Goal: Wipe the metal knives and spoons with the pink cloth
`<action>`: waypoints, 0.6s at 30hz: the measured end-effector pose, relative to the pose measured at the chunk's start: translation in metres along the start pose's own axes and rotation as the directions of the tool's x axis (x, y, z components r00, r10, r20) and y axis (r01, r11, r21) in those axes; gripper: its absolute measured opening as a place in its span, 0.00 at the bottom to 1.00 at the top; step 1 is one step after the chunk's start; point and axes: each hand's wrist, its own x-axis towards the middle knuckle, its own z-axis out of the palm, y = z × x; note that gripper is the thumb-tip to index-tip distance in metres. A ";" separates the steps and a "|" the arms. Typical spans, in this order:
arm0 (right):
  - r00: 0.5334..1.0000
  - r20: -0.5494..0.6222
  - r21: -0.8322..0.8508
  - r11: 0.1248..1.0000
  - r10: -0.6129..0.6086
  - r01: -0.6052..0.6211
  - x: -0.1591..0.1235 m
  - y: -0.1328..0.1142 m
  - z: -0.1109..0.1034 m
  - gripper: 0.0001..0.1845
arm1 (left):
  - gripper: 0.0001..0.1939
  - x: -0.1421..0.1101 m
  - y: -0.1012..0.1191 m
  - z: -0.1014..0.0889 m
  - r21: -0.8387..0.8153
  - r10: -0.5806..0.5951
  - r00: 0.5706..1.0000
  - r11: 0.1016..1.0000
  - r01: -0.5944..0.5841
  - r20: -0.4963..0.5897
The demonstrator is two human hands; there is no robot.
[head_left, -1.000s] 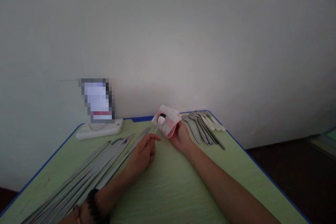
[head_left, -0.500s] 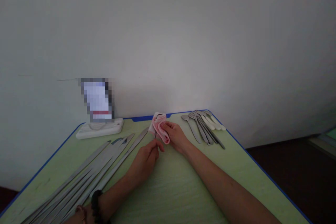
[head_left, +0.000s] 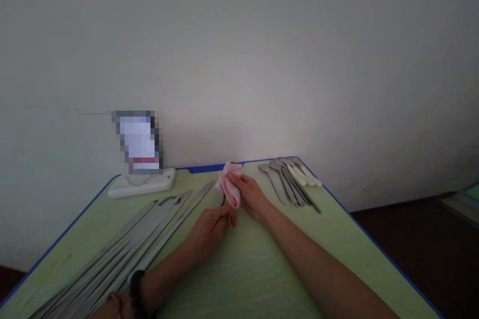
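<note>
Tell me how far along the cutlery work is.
Possibly done: the spoons lying at the far right; I cannot confirm it. In hand: one utensil, held by the left hand, its upper end in the pink cloth in the right hand. Probably left: the knives spread at the left.

The wall is dimly lit, palest around its middle; the floor at right is sunk in shadow. Fine detail is softened, and the screen is coarsely pixelated.
</note>
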 end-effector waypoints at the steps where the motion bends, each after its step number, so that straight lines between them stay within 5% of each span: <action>1: 1.000 -0.017 -0.016 1.000 0.001 -0.002 0.000 0.000 0.000 0.15 | 0.10 -0.001 0.000 0.000 0.009 -0.001 1.000 1.000 0.001 0.007; 18: 0.937 -0.184 -0.221 0.941 -0.298 0.256 0.005 0.012 -0.003 0.05 | 0.10 -0.001 -0.006 0.001 0.164 0.020 1.000 0.986 -0.023 0.020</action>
